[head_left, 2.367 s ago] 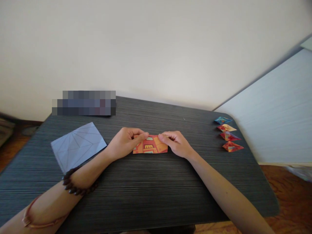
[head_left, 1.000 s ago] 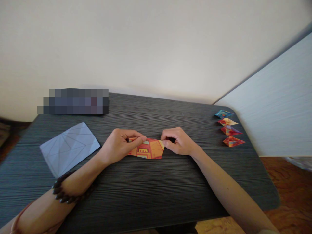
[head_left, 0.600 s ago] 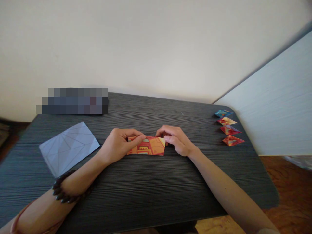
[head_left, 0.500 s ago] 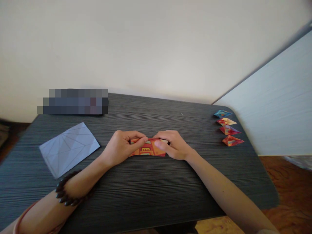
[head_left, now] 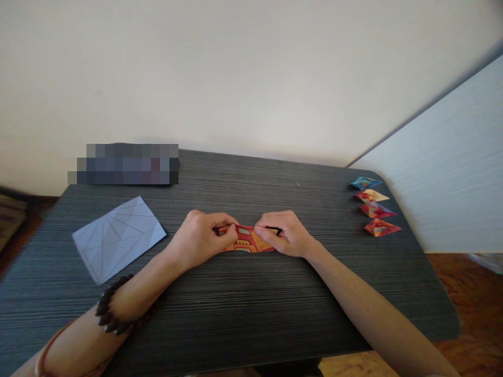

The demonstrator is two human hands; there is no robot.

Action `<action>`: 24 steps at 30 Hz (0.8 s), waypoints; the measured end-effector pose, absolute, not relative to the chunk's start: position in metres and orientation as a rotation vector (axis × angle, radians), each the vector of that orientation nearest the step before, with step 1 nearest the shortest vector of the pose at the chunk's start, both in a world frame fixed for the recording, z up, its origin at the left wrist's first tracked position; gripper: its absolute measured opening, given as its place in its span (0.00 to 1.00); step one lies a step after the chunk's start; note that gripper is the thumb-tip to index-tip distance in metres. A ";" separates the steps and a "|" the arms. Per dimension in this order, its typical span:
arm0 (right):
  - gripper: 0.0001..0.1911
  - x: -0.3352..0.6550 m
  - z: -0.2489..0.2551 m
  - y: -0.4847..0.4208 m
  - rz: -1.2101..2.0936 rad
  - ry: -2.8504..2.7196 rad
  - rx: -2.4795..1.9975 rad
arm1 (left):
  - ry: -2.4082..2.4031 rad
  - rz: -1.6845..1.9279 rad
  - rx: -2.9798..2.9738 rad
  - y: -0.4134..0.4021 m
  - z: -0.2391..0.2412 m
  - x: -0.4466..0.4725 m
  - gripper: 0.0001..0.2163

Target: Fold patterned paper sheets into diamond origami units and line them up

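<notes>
A folded strip of orange and red patterned paper [head_left: 247, 242] lies on the dark striped table [head_left: 243, 309], at its middle. My left hand [head_left: 198, 238] pinches the strip's left end with thumb and forefinger. My right hand [head_left: 283, 234] pinches its right end the same way, fingers curled. Both hands rest on the tabletop and their fingertips almost meet over the paper. A dark bead bracelet [head_left: 113, 314] is on my left wrist.
A pale blue creased sheet [head_left: 118, 238] lies at the left of the table. Several small folded paper shapes [head_left: 375, 207] sit in a row near the right edge. A blurred dark object [head_left: 126, 163] is at the back left. A white panel [head_left: 444, 173] stands to the right.
The paper was a wider rectangle and is now folded into a narrower strip. My right hand moved from its right end onto the paper, and both hands closed in toward each other.
</notes>
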State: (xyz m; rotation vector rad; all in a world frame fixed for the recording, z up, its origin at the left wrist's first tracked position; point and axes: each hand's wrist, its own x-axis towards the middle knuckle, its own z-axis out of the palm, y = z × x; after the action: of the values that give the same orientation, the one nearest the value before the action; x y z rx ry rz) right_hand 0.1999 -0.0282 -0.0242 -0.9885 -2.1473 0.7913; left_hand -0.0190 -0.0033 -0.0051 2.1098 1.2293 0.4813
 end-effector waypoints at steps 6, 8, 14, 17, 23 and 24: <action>0.12 0.201 -0.023 -0.029 0.789 -2.144 -1.000 | 1.257 0.482 2.257 0.000 -0.007 -0.023 0.11; 0.12 0.201 -0.023 -0.029 0.789 -2.144 -0.997 | 1.255 0.474 2.270 0.001 -0.007 -0.024 0.11; 0.13 0.202 -0.023 -0.028 0.779 -2.151 -1.028 | 1.243 0.464 2.302 0.001 -0.006 -0.025 0.11; 0.14 0.202 -0.024 -0.027 0.756 -2.166 -1.022 | 1.240 0.465 2.293 0.001 -0.007 -0.025 0.12; 0.13 0.204 -0.025 -0.026 0.733 -2.193 -0.996 | 1.232 0.461 2.220 0.004 -0.007 -0.028 0.12; 0.13 0.206 -0.025 -0.026 0.745 -2.180 -1.005 | 1.235 0.455 2.191 0.005 -0.006 -0.029 0.12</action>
State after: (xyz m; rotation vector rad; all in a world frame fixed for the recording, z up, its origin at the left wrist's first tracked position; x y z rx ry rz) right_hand 0.2058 -0.0262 -0.0246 -1.0048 -2.1798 0.7450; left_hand -0.0295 0.0052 -0.0064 2.1912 1.2349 0.4547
